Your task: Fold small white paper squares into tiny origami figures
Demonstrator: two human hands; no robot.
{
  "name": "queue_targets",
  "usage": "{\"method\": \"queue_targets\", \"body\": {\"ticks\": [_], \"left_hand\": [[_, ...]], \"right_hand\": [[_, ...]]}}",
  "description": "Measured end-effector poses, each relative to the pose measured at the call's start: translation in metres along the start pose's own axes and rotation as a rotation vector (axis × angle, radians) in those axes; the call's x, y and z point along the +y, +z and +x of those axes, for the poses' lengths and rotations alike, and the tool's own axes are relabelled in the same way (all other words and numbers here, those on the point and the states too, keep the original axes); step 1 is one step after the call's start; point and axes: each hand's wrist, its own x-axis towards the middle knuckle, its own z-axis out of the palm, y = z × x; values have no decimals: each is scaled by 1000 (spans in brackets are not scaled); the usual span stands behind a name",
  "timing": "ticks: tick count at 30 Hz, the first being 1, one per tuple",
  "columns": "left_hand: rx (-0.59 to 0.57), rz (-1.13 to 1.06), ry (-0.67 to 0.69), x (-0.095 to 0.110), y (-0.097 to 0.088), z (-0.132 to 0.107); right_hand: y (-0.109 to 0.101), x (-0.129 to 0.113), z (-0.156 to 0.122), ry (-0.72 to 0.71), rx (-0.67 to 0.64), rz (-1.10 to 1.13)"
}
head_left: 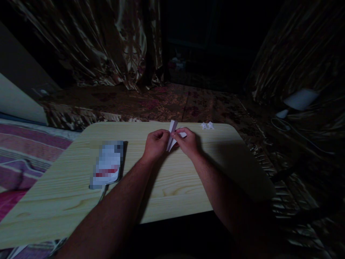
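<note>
Between my two hands, above the far middle of the wooden table, is a piece of folded white paper [173, 125]. One narrow pleated strip of it sticks up past my fingers, and a lower end points down toward the tabletop. My left hand [157, 144] pinches its left side with the fingers curled in. From the right, my right hand [188, 141] grips it between thumb and fingers, with a white flap showing between them. The fingers cover the middle folds. Two small folded white paper pieces [207, 125] lie at the table's far edge, right of my hands.
On the left of the table [172, 190] lies a phone-like object [107, 165], blurred out, with a cable at its lower end. A striped bedspread [24, 144] is at the left. Beyond the table are patterned curtains [129, 43] and a white lamp [302, 99] with a cord.
</note>
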Motion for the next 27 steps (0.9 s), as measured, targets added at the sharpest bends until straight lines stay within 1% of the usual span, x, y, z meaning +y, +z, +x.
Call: {"method": "queue_targets", "body": {"ticks": [5,10,13,15,17,19,20,22,24,27], "left_hand": [[23,97,82,1,2,-2],[38,222,163,3,3,-6],[43,135,153,3,6,-7],[16,35,112,0,7,-5],[-26,-7,64,-4,6,-2],[16,24,18,-9,1,3],[60,56,-11,-13,-3,6],[192,199,-53,-20,-14,13],[262,370,-52,-28,-25,18],[285,581,-29,-35,-37,22]], "right_hand": [[-2,0,0,-69,33,-147],[-1,0,0,-62,73,-198],[-1,1,1,-51,84,-201],[-1,2,2,-52,88,-186],[-2,2,2,-53,81,-178],[-2,3,2,-55,73,-182],[-2,3,2,-59,69,-183],[-2,3,2,-68,69,-180],[-2,4,3,-69,73,-171],[-2,5,3,-60,74,-176]]}}
